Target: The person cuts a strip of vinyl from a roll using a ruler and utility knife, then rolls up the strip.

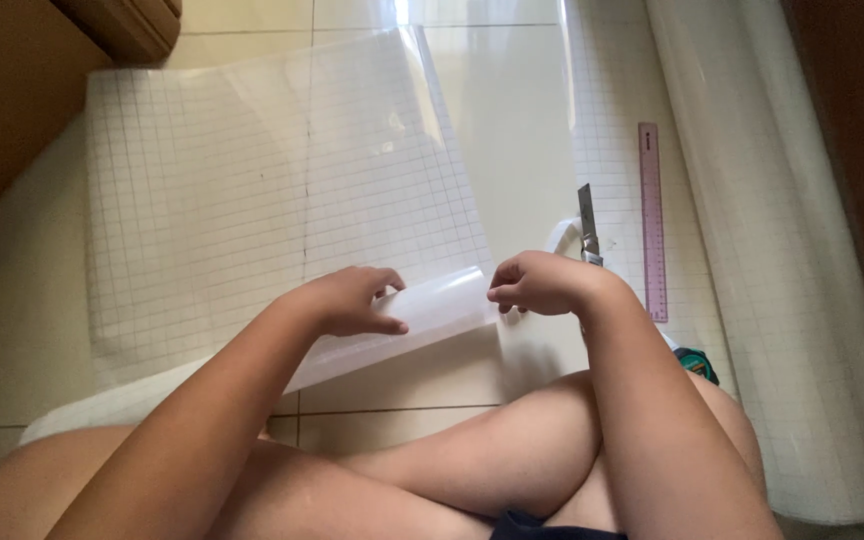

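On tiled floor [12, 300], before crossed legs: big roll of clear film [782, 300] lay along right side, kept out of way. Gridded backing sheet [202, 200] spread flat, near edge curled up, clear film layer [512, 130] seemingly lifted off it. Left hand [347, 300] closed on curled edge, thumb under, pinning it. Right hand [542, 282] pinched corner, fingers shut, apparently to separate layers. Pink ruler [652, 220] and utility knife [587, 225] parked just beside right hand, within reach.
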